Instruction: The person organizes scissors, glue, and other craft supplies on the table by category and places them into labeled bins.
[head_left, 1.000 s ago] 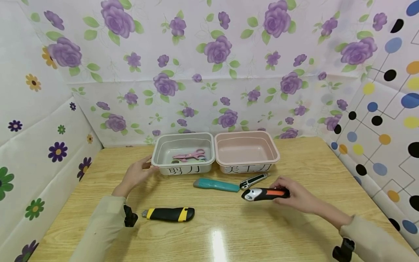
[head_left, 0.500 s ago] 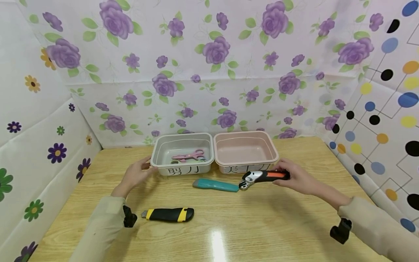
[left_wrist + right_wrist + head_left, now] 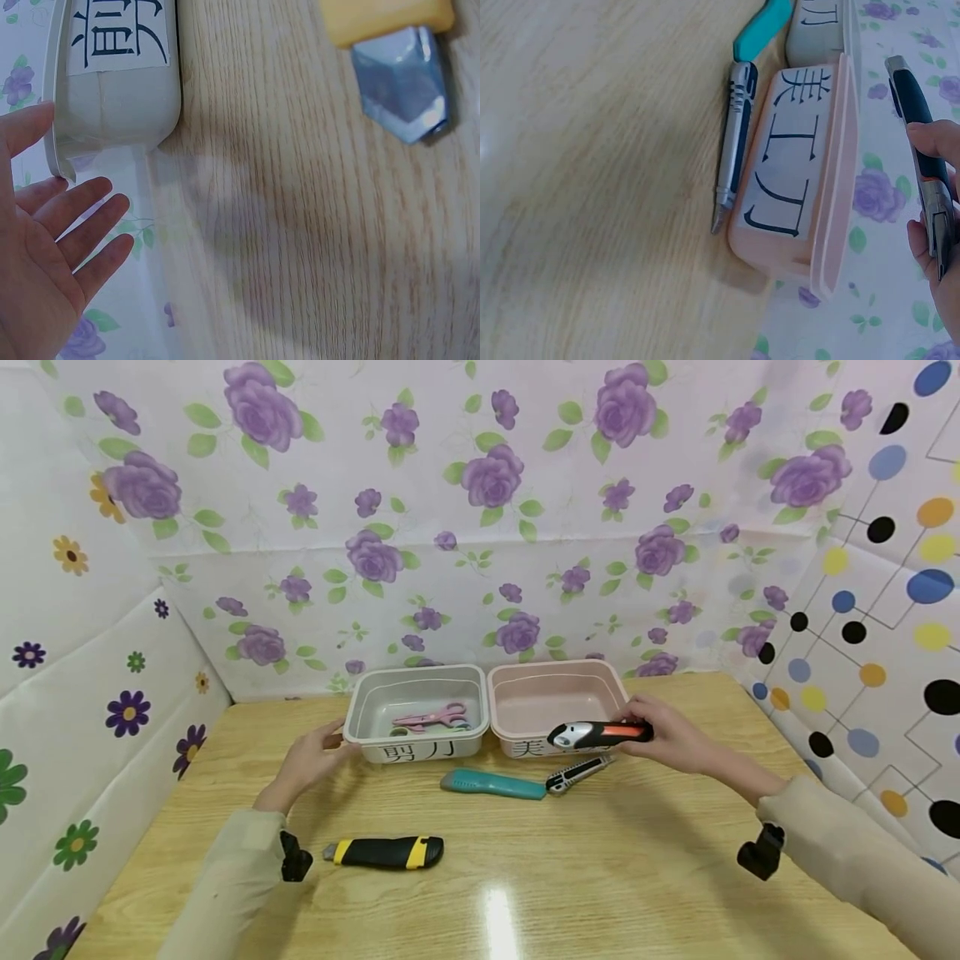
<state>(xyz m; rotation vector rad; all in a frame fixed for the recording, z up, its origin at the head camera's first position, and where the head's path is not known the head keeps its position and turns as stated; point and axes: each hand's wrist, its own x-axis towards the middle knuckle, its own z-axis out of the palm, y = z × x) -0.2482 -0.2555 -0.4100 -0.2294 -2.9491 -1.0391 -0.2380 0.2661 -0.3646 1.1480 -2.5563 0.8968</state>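
My right hand [image 3: 670,735] holds a black, silver and orange utility knife [image 3: 600,734] over the front rim of the pink basket [image 3: 558,668]. In the right wrist view, thumb and fingers grip that knife [image 3: 919,127] above the rim's level. My left hand [image 3: 310,766] is at the left corner of the grey basket [image 3: 416,673], with thumb and forefinger touching its rim and the other fingers loosely extended in the left wrist view. Pink scissors [image 3: 431,718] lie inside the grey basket, partly covering other coloured handles.
A teal utility knife [image 3: 491,783] and a small silver-black one [image 3: 579,773] lie end to end before the baskets. Nearer, on the left, lies a black-and-yellow utility knife [image 3: 386,852] with its tip towards the left sleeve. Flowered cloth [image 3: 450,527] hangs behind the table.
My right hand has carried the black-and-orange utility knife from over the table up and back to the pink basket's front rim. The left hand stays at the grey basket.
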